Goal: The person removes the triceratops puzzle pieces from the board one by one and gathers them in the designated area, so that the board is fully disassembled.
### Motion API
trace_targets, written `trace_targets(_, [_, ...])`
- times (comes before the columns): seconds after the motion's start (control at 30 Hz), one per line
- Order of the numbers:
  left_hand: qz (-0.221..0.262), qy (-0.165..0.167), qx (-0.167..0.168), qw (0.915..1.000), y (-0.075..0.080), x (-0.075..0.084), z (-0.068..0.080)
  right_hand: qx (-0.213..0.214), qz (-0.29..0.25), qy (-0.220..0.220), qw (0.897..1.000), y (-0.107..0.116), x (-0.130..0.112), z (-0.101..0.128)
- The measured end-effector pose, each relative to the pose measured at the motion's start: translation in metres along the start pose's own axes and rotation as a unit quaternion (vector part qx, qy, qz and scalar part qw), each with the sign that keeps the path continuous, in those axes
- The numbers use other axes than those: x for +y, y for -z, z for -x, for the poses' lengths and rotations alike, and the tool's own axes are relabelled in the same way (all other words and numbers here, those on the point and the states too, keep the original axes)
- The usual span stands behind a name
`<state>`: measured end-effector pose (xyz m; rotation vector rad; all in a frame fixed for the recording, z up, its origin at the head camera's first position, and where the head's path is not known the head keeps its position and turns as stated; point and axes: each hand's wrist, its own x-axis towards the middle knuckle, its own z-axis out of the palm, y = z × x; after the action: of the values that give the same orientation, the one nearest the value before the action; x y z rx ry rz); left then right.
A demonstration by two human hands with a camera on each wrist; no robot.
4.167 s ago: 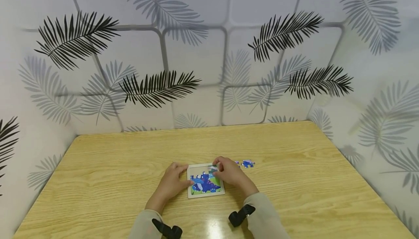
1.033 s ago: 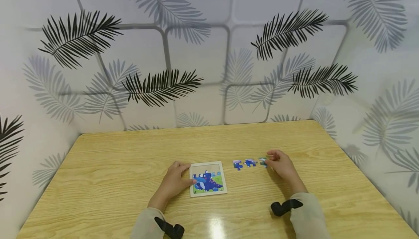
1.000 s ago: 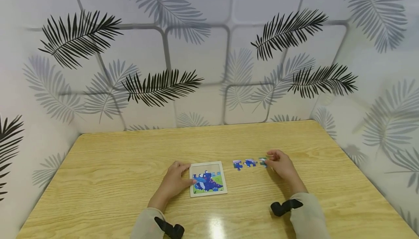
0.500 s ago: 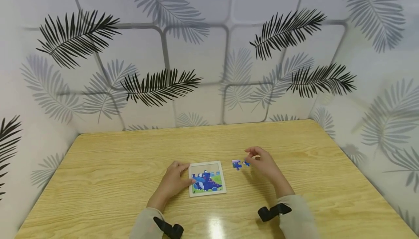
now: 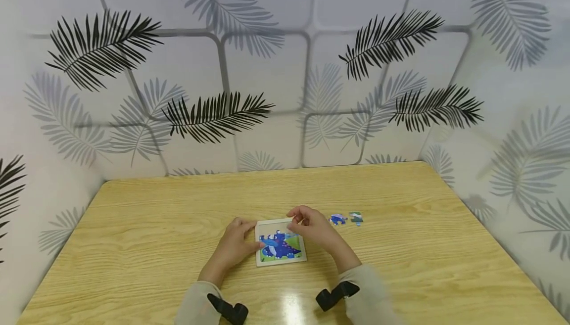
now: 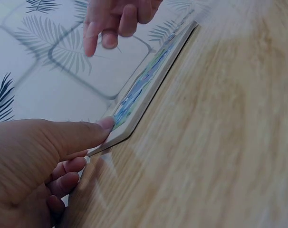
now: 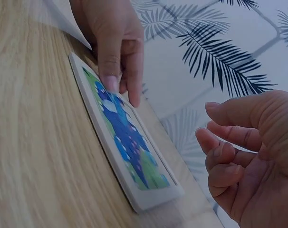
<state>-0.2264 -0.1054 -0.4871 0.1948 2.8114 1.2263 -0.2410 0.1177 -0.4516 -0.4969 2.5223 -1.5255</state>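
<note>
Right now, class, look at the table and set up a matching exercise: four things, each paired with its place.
Things:
1 left hand
2 right hand
3 puzzle tray
4 loose pieces

Places:
A above the tray's far right corner
B on the table, right of the tray
C at the tray's left edge
D between the two hands

Pairs: 1-C, 2-A, 3-D, 4-B

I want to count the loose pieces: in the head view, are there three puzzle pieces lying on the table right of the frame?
No, only two loose pieces lie there on the table.

The right hand (image 5: 311, 226) has swung back over the puzzle board (image 5: 279, 261) — off the loose pieces (image 5: 346, 218).
</note>
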Motion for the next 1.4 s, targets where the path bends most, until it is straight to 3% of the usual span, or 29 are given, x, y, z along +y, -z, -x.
trace_targets(0.33, [-0.001, -0.011, 0.0, 0.9999, 0.002, 0.0, 0.002, -0.066, 0.024, 0.03, 0.997, -0.039, -0.002, -0.005])
trace_targets(0.67, [-0.005, -0.019, -0.002, 0.9998, 0.004, -0.002, 0.001, -0.047, 0.131, 0.033, 0.99, -0.049, 0.004, -0.01])
trace_targets(0.87, [-0.014, -0.026, -0.003, 0.9996, 0.005, -0.001, 0.0, -0.055, 0.165, 0.026, 0.984, -0.049, -0.002, -0.011])
trace_targets(1.4, [-0.017, -0.039, -0.025, 0.9988, 0.004, -0.002, 0.001, -0.015, 0.123, 0.001, 0.992, -0.051, 0.0, -0.006])
